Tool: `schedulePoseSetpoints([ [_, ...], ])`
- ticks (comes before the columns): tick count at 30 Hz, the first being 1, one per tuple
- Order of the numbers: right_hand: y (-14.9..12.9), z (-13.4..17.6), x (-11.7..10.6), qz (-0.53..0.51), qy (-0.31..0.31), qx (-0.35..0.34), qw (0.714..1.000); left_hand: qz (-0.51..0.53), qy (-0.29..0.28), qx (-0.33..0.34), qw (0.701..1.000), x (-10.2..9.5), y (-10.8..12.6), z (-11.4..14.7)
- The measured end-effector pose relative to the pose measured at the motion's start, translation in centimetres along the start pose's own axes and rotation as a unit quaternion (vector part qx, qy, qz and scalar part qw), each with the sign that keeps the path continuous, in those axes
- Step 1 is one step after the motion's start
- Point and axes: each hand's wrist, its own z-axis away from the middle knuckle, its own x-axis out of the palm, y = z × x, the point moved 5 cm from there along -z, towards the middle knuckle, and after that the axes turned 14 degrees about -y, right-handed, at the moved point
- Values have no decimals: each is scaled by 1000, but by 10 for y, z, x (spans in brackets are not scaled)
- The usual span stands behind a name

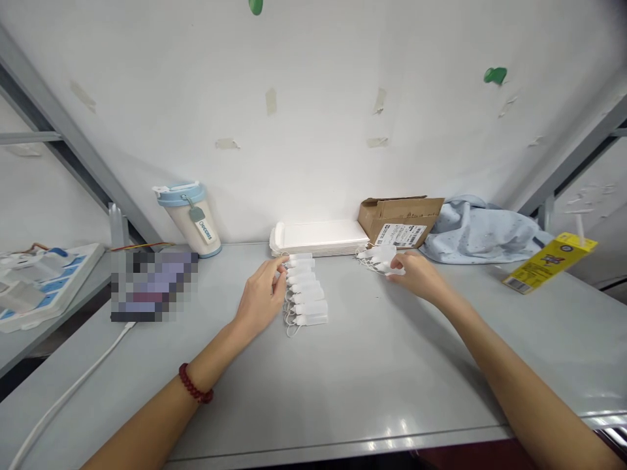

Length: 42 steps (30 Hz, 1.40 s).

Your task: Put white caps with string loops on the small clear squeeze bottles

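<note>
Several small translucent white bottles with cord loops (306, 292) lie side by side in a column on the grey table. My left hand (261, 294) is at the column's left side, near the capped ends of the upper bottles. Its fingers are bent, with the index finger and thumb apart; the index fingertip meets the top bottle's end. A smaller cluster of the same bottles (385, 253) lies in front of a cardboard box. My right hand (416, 274) pinches one bottle of that cluster between thumb and fingers, which partly cover it.
Behind the bottles sits a flat stack of white trays (321, 238) beside the cardboard box (404, 219). Pale blue cloth (482, 232) and a tilted yellow drink carton (551, 262) are to the right. On the left are a tumbler (191, 219), a blurred-out device (154, 287) and a power strip (53, 287).
</note>
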Motion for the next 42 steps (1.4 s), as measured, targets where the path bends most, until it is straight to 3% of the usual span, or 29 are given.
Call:
schedulePoseSetpoints([
  [10, -11, 7, -1, 0, -45, 24, 999, -61, 6, 146, 987, 2, 29, 19],
  [15, -41, 16, 1, -66, -72, -60, 993, -89, 2, 174, 981, 7, 37, 23],
  [20, -78, 31, 2, -127, -39, -172, 976, -104, -40, 181, 977, 15, 43, 25],
  [27, -104, 48, 7, -132, 5, -238, 962, -75, -69, 136, 985, 13, 41, 22],
  [31, -113, 56, 11, -149, 2, -278, 949, 70, -102, 51, 991, 12, 37, 16],
  [34, -121, 62, 14, -155, -13, -312, 937, 271, -165, -80, 945, 17, 33, 16],
  [37, -128, 67, 15, -167, -14, -337, 926, 361, -196, -149, 899, 20, 34, 18],
  [42, -133, 77, 11, -178, 13, -374, 910, 347, -198, -155, 904, 21, 34, 19],
])
